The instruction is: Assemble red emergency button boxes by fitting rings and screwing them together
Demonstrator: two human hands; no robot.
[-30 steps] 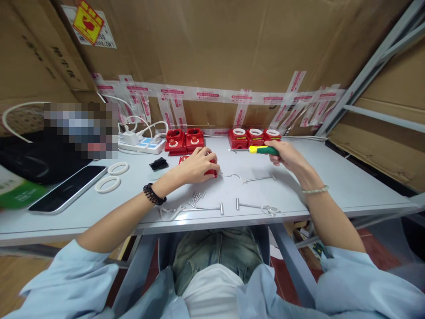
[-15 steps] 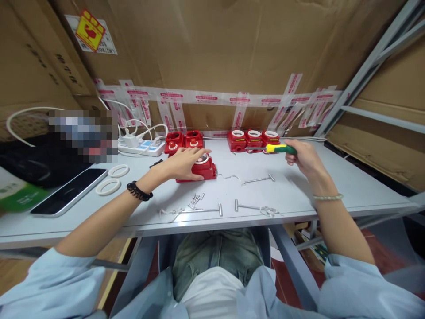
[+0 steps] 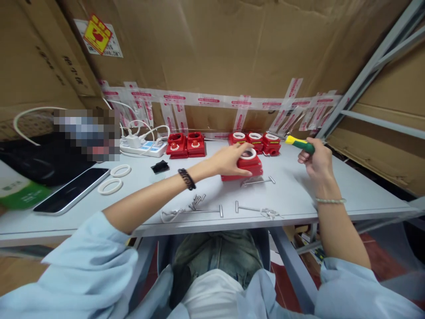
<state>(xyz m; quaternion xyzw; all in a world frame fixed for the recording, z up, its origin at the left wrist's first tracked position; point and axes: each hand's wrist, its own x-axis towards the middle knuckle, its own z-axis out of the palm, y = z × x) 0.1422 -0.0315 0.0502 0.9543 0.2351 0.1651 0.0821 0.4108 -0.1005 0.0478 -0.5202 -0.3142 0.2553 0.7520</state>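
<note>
My left hand [image 3: 230, 160] is closed round a red box [image 3: 249, 168] that has a white ring on top, a little right of the table's middle. In my right hand [image 3: 317, 157] is a screwdriver [image 3: 300, 144] with a green and yellow handle, its shaft pointing left behind the row of red boxes. Three red boxes with white rings [image 3: 255, 142] stand behind the held one. A T-shaped metal bar [image 3: 260, 180] lies just in front of it, and two more, a left one [image 3: 209, 211] and a right one [image 3: 247, 207], lie near the front edge.
Screws [image 3: 197, 201] form a small pile near the front. Two open red boxes [image 3: 186, 150] stand at the back beside a power strip [image 3: 146, 148]. At left lie two white rings [image 3: 110, 186], a phone [image 3: 71, 191] and a small black piece [image 3: 160, 166]. A cardboard wall [image 3: 206, 53] rises behind.
My left hand has moved right with the red box, away from the two open boxes. My right hand has drawn the screwdriver to the right, its shaft now angled upward.
</note>
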